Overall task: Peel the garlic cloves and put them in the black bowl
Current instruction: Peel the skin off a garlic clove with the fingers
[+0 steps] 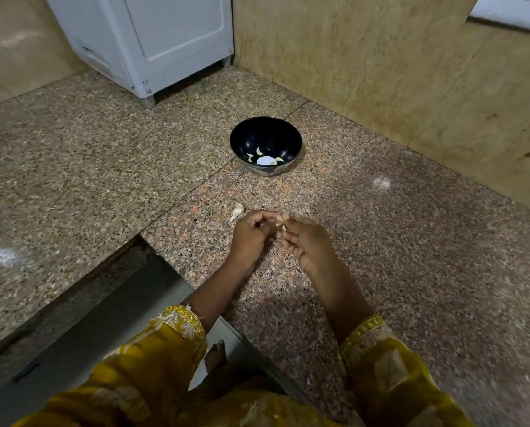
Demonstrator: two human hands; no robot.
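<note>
Partway through, by the look of it: left grip [251,232] and right grip [303,241] pinched together on one garlic clove [279,224], apparently mid-peel. Well ahead of both grips on the bench [411,241], the black bowl [239,140], already holding a few peeled cloves [259,151]. Just beside the left grip, one unpeeled clove [237,212] yet to be done.

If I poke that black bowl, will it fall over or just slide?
It would probably just slide: the black bowl sits upright on a shiny, polished counter. It likely feels light, since only a few peeled cloves lie inside. Its base looks narrower than its rim, so a hard push near the top might rock it.
</note>
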